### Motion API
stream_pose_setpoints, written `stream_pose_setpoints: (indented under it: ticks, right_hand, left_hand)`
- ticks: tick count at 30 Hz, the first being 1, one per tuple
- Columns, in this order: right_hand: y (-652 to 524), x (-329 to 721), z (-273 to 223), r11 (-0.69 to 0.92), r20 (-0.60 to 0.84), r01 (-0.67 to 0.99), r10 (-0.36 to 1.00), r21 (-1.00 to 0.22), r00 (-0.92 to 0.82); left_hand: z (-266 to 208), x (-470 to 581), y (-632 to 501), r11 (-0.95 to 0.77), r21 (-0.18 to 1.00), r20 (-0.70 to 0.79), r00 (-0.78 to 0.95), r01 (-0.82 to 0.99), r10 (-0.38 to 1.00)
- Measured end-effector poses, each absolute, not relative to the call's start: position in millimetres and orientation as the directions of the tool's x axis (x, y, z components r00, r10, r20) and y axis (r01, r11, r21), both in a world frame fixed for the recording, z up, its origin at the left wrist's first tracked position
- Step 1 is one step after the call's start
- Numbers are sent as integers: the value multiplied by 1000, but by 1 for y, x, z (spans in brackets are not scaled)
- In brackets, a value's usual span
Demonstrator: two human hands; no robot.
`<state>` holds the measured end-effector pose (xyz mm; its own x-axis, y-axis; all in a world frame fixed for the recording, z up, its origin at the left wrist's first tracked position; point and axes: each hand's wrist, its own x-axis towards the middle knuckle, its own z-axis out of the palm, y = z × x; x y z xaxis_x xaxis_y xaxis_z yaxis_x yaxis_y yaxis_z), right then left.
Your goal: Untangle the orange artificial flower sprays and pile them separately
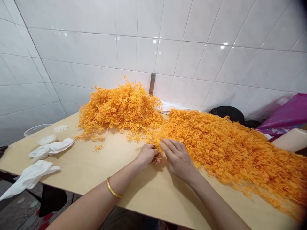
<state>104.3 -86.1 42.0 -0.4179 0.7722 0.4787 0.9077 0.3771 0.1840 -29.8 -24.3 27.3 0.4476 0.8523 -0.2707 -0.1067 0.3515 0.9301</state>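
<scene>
My left hand [150,154], below a gold bracelet on the wrist, is closed in a pinch on small orange flower-shaped plastic pieces [157,157]. Close beside it, my right hand [177,156] lies with its fingers together and bent over the same orange strands; its fingertips are partly hidden among them. A big orange pile [240,147] of these thin, branching pieces spreads along the right of the table. Another tall heap [122,108] stands behind and left of my hands. One loose orange piece [98,148] lies apart on the tabletop.
Crumpled white tissues or cloths [32,175] lie at the table's left edge, near a clear round lid [37,129]. The tiled wall [96,48] bounds the table [115,159] at the back. A black rounded object [227,113] and a purple bag [285,111] sit at the right rear.
</scene>
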Motion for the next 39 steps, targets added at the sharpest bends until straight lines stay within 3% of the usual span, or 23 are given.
stream_pose_setpoints:
  ticks: [5,10,16,19,21,23,25,29,33,36,39]
  right_hand:
    - [-53,131,16,181,387,962,888,203,-249]
    - [-39,136,10,202,378,971,895,128,-236]
    - [-70,123,14,215,553,975,805,63,-213]
    - [-96,115,14,185,675,981,731,-58,-98]
    - [-112,107,14,210,700,955,714,-208,-5]
    - [-124,96,15,270,645,894,764,-357,27]
    - [-132,84,16,316,561,854,827,-413,-36]
    - [-135,65,13,331,464,917,863,-223,-199]
    - [-132,58,5,351,464,936,833,-22,-301]
    - [-137,53,1,339,484,940,818,33,-312]
    - [-154,43,7,322,484,947,826,16,-289]
  left_hand:
    - [25,-68,-42,332,941,-306,559,58,770]
    - [22,-87,-53,325,946,-279,548,14,789]
    - [19,-78,-61,148,986,-162,544,71,823]
    - [16,-75,-64,90,992,-127,545,93,829]
    - [13,-75,-65,45,993,-97,540,108,836]
    - [11,-74,-66,4,993,-66,538,116,840]
    - [9,-74,-66,-44,993,-25,545,112,838]
    - [3,-71,-65,-179,977,88,546,117,833]
    - [-6,-68,-66,-345,904,183,502,252,845]
    - [-8,-67,-70,-450,801,233,486,394,842]
    - [-5,-67,-72,-501,722,250,495,477,832]
